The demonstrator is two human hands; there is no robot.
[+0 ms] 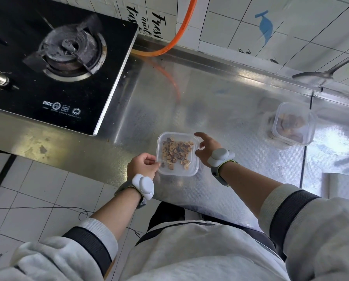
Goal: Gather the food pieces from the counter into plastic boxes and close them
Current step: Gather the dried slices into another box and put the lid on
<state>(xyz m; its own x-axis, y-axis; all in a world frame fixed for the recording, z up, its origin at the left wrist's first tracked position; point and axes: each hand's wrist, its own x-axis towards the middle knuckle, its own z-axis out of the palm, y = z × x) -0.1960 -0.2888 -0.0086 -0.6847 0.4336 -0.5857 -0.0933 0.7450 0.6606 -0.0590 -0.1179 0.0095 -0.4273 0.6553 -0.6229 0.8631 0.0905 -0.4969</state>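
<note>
**Box of dried slices steadied at the counter's near edge**

At the far left a black gas stove (54,57) sits on the steel counter (220,102), with an orange hose (181,27) running down the tiled wall behind it.

The left hand (142,166) is at the near edge of the counter, its fingers curled and pinching the left rim of a clear plastic box (177,154); that grip seems meant to keep the light box from sliding. The box rests flat on the counter close to the near edge and holds a loose layer of brown dried fruit slices (176,152). Whether a lid already lies on it cannot be told, since the plastic is clear.

The right hand (207,148) is at the box's right side with its fingers spread apart, fingertips at the far right corner, gripping nothing; it looks placed to press or steady that edge.

Well apart, toward the right end of the counter, stands a second plastic box (293,123) with darker food inside, seemingly set aside. A metal ladle (319,76) hangs at the far right edge. No loose pieces show on the counter.
</note>
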